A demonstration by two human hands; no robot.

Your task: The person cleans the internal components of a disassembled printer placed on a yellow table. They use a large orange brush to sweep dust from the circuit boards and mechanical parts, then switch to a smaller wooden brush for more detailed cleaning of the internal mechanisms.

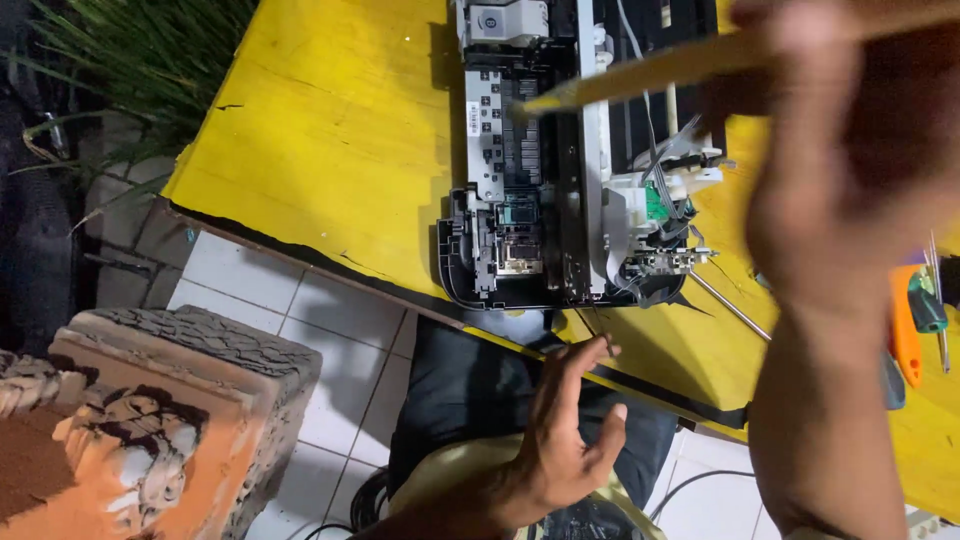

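Yellow table (330, 130) carries the opened printer chassis (560, 170), its shell holding exposed rails, a circuit board and ribbon cables. My right hand (840, 170), blurred, is closed around a long brush (640, 78) whose tip rests inside the chassis. My left hand (565, 440) hangs empty, fingers spread, below the table edge; screwdrivers (920, 320) lie to the right.

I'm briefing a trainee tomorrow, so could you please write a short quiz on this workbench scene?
1. True or false: the right hand holds a long stick-like tool aimed at the opened printer.
2. What colour is the table?
3. The left hand is: A gripping the printer, B open and empty near the table's edge, C holding a screwdriver.

Key: 1 true; 2 yellow; 3 B.
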